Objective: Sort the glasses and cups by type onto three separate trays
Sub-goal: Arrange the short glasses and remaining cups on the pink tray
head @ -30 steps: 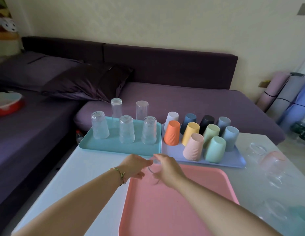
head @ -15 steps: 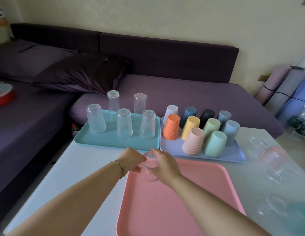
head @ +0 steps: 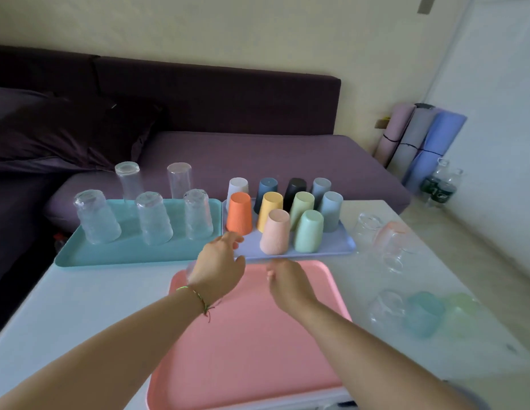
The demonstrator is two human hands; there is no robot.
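Starting nearest: the salmon-pink plastic tray [head: 257,365] lies straight before you on the white table [head: 80,306]. At its far-left corner a short clear glass tumbler [head: 190,267] peeks out from under the heel of your left hand [head: 219,267]. That hand lies palm-down over it, fingers loosely extended and nothing visibly pinched. Whether the palm touches the glass can't be told. Your right hand [head: 287,284] hovers just beside it, fingers slack, holding nothing. The corner spot looks deliberate, since it leaves room for rows. On the table to your right, unsorted short tumblers wait: a clear one [head: 386,309], a teal-tinted one [head: 423,313] and a green-tinted one [head: 462,313], with a pink-tinted one [head: 391,235] farther off. Beyond the pink tray, the lavender tray [head: 331,248] carries ten upturned pastel plastic cups [head: 275,232]. The teal tray [head: 124,253] touching its left edge holds five upturned tall clear glasses [head: 154,220]. By this reading, two types are done. Rims are probably down for steadiness. The purple sofa [head: 257,155] sits behind.
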